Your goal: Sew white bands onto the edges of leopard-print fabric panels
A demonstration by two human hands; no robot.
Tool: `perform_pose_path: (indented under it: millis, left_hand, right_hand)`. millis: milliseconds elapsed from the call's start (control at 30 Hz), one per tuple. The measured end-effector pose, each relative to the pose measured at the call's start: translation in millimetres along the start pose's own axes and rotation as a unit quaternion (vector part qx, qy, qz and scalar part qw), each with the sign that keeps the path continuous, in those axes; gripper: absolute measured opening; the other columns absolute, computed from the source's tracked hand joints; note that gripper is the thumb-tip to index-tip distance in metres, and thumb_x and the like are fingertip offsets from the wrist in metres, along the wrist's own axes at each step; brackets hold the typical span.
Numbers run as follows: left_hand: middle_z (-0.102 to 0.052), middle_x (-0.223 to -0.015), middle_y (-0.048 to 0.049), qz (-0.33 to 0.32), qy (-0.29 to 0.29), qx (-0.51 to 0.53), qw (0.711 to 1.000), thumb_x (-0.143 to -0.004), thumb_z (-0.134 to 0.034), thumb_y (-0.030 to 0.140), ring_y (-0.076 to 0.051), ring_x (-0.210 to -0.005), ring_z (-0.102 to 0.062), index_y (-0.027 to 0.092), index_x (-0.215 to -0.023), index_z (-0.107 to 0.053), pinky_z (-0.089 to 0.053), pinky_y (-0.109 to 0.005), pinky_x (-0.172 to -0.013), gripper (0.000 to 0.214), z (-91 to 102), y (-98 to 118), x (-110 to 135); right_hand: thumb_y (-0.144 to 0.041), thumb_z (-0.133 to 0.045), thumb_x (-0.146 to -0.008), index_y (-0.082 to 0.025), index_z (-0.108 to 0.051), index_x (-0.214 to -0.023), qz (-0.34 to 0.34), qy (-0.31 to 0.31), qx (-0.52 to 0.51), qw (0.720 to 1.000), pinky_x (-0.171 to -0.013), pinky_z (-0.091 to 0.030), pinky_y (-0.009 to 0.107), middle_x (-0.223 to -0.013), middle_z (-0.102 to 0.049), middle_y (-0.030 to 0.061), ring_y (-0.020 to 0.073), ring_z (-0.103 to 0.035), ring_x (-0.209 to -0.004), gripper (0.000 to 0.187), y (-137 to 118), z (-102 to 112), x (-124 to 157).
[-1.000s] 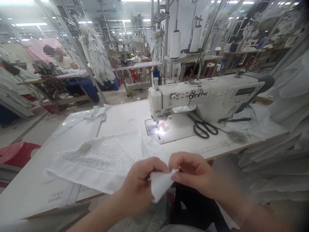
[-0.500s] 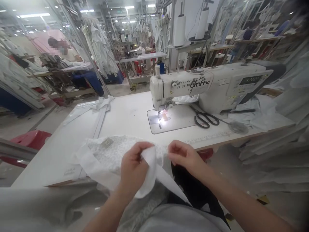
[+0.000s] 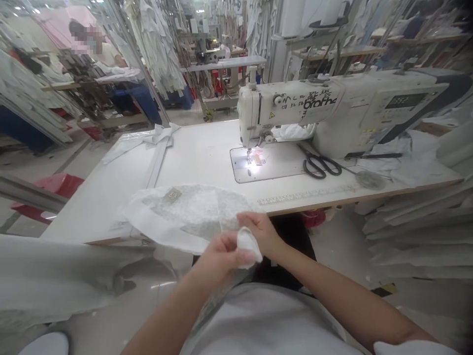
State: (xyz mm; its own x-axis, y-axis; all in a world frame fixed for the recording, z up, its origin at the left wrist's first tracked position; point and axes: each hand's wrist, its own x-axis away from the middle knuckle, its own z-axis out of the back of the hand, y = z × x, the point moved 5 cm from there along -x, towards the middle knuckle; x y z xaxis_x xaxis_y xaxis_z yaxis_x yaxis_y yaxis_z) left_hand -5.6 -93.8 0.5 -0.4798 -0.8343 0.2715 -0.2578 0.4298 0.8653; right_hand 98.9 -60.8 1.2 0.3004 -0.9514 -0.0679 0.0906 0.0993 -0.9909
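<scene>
A white patterned garment piece point(image 3: 192, 207) with a plain white band and a small beige label point(image 3: 172, 195) lies over the front edge of the sewing table point(image 3: 195, 153). My left hand point(image 3: 225, 254) pinches a folded end of the white band between thumb and fingers. Just behind it, my right hand point(image 3: 260, 234) is closed at the garment's right side; its fingertips are partly hidden behind the cloth and the left hand. Beyond both hands stands a white sewing machine point(image 3: 288, 106), its lamp lighting the needle plate point(image 3: 258, 165).
Black-handled scissors point(image 3: 321, 165) lie beside the machine bed. A ruler scale point(image 3: 306, 195) runs along the table's front edge. Folded white cloth point(image 3: 160, 135) rests at the far left. A red stool point(image 3: 51, 192) stands left of the table, and a person sits at another machine behind.
My left hand has moved right and turned, bringing the band's end close to my right hand. The right hand has shifted slightly left. The view has tilted down.
</scene>
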Motion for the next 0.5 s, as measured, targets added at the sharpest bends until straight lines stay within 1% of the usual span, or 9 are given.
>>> perform_pose_path:
  millis: [33, 67, 100, 133, 200, 233, 300, 400, 500]
  left_hand:
    - [-0.055, -0.061, -0.0009, 0.019, -0.027, 0.028, 0.999, -0.063, -0.075, 0.031, -0.010, -0.057, -0.050, 0.013, -0.068, -0.064, -0.041, -0.022, -0.057, 0.022, 0.4, -8, 8]
    - [-0.056, -0.062, -0.0014, 0.024, -0.033, 0.049, 0.998, -0.063, -0.076, 0.030, -0.010, -0.058, -0.051, 0.013, -0.066, -0.065, -0.042, -0.023, -0.059, 0.021, 4.6, -13, 16]
    - [-0.058, -0.065, -0.0022, 0.018, -0.019, 0.067, 0.997, -0.064, -0.075, 0.031, -0.011, -0.062, -0.053, 0.013, -0.067, -0.066, -0.043, -0.023, -0.062, 0.020, 12.4, -15, 23]
    - [-0.060, -0.071, -0.0034, 0.001, 0.012, 0.085, 0.996, -0.065, -0.075, 0.032, -0.012, -0.067, -0.055, 0.014, -0.070, -0.067, -0.045, -0.025, -0.065, 0.019, 23.2, -14, 30]
    - [-0.062, -0.081, -0.0041, -0.057, 0.110, 0.117, 0.985, -0.067, -0.074, 0.033, -0.015, -0.075, -0.057, 0.017, -0.077, -0.068, -0.047, -0.026, -0.070, 0.020, 49.3, -5, 42]
    - [-0.063, -0.081, -0.0036, -0.080, 0.155, 0.127, 0.976, -0.068, -0.073, 0.032, -0.014, -0.077, -0.058, 0.018, -0.080, -0.067, -0.047, -0.025, -0.071, 0.019, 60.7, -1, 47]
    - [-0.062, -0.079, -0.0024, -0.094, 0.208, 0.131, 0.965, -0.071, -0.071, 0.028, -0.012, -0.074, -0.057, 0.018, -0.085, -0.066, -0.047, -0.022, -0.069, 0.018, 74.3, 2, 56]
    - [-0.059, -0.078, -0.0011, -0.099, 0.216, 0.120, 0.964, -0.073, -0.069, 0.021, -0.009, -0.070, -0.055, 0.016, -0.088, -0.061, -0.045, -0.018, -0.065, 0.018, 76.2, 0, 63]
    - [-0.056, -0.079, 0.0013, -0.148, 0.218, 0.103, 0.959, -0.072, -0.070, 0.020, -0.008, -0.068, -0.053, 0.021, -0.097, -0.056, -0.043, -0.019, -0.063, 0.028, 72.7, -1, 69]
  right_hand:
    - [-0.046, -0.041, -0.086, -0.020, -0.033, -0.054, -0.007, -0.035, 0.011, 0.999, -0.047, -0.030, 0.022, -0.052, -0.032, -0.0052, 0.0098, -0.033, -0.051, 0.042, 9, -5, 4]
    - [-0.046, -0.043, -0.085, -0.020, -0.033, -0.052, -0.017, -0.062, 0.022, 0.998, -0.047, -0.029, 0.022, -0.051, -0.033, -0.0052, 0.0097, -0.033, -0.050, 0.043, 20, -10, 8]
    - [-0.045, -0.045, -0.084, -0.019, -0.035, -0.052, -0.027, -0.080, 0.039, 0.996, -0.047, -0.030, 0.022, -0.051, -0.035, -0.0052, 0.0099, -0.035, -0.050, 0.042, 33, -13, 13]
    - [-0.044, -0.047, -0.084, -0.019, -0.036, -0.052, -0.039, -0.090, 0.059, 0.993, -0.049, -0.031, 0.023, -0.052, -0.037, -0.0050, 0.0104, -0.037, -0.051, 0.041, 47, -14, 17]
    - [-0.040, -0.046, -0.086, -0.019, -0.039, -0.054, -0.069, -0.092, 0.104, 0.988, -0.055, -0.034, 0.025, -0.055, -0.042, -0.0039, 0.0123, -0.042, -0.056, 0.039, 79, -14, 23]
    - [-0.039, -0.045, -0.088, -0.019, -0.043, -0.056, -0.087, -0.092, 0.125, 0.984, -0.060, -0.036, 0.027, -0.058, -0.046, -0.0026, 0.0138, -0.045, -0.060, 0.037, 96, -14, 24]
    - [-0.038, -0.043, -0.090, -0.017, -0.051, -0.065, -0.124, -0.114, 0.158, 0.973, -0.069, -0.040, 0.030, -0.068, -0.055, 0.0006, 0.0166, -0.053, -0.070, 0.034, 131, -17, 20]
    - [-0.039, -0.049, -0.090, -0.013, -0.059, -0.083, -0.173, -0.191, 0.189, 0.948, -0.078, -0.044, 0.036, -0.085, -0.061, 0.0026, 0.0175, -0.058, -0.082, 0.028, 173, -36, 7]
    - [-0.035, -0.052, -0.090, -0.013, -0.060, -0.093, -0.195, -0.266, 0.195, 0.924, -0.080, -0.047, 0.038, -0.095, -0.062, 0.0038, 0.0177, -0.060, -0.086, 0.024, 192, -55, -1]
